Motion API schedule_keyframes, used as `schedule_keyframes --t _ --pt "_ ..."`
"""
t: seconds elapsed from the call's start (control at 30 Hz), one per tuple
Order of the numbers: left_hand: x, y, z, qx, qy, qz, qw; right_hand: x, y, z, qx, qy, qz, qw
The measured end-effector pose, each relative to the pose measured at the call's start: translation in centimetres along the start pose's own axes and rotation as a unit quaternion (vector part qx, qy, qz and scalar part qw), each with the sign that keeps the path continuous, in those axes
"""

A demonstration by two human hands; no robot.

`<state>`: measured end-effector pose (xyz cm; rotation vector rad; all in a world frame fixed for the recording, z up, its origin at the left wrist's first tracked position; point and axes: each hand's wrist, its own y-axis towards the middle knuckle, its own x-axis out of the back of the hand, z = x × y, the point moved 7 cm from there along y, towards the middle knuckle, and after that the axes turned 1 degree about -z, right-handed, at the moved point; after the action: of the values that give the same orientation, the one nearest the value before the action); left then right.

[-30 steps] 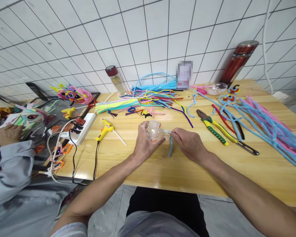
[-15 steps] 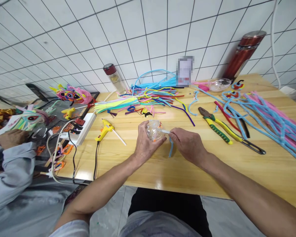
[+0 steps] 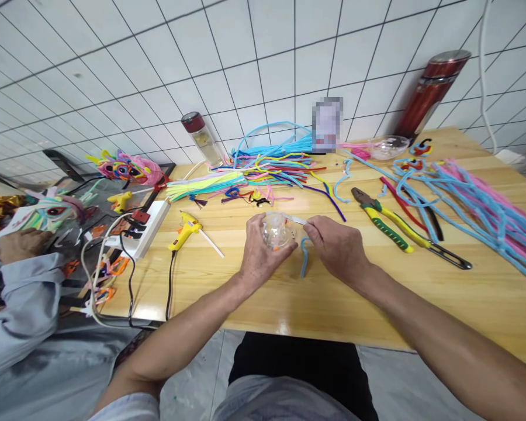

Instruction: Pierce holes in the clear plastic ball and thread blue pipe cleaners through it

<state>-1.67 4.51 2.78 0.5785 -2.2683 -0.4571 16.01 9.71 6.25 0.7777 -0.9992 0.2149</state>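
As left hand (image 3: 258, 250) cups clear plastic (image 3: 276, 229), right hand (image 3: 339, 245) gripping tool (image 3: 297, 220)

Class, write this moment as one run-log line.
left hand: holds clear round container | right hand: holds thin flat tool, tip near container's edge | nearby: bent blue fuzzy stem, pliers

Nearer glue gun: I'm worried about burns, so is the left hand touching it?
Apart. The head view shows tabletop between the left hand and the nearer glue gun; its white stick also ends short of the hand.
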Motion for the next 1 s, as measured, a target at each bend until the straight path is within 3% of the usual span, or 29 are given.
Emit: schedule_keyframes --t 0.3,1.0 --pt "0.1 0.1 0.1 0.008 -0.009 0.003 1.000 -0.8 -1.1 0.1 0.015 0.030 0.049 0.998" --pt "0.1 -0.2 0.3 -0.003 -0.005 -0.021 1.000 -0.7 -0.8 1.4 0.007 -0.027 0.012 1.000"
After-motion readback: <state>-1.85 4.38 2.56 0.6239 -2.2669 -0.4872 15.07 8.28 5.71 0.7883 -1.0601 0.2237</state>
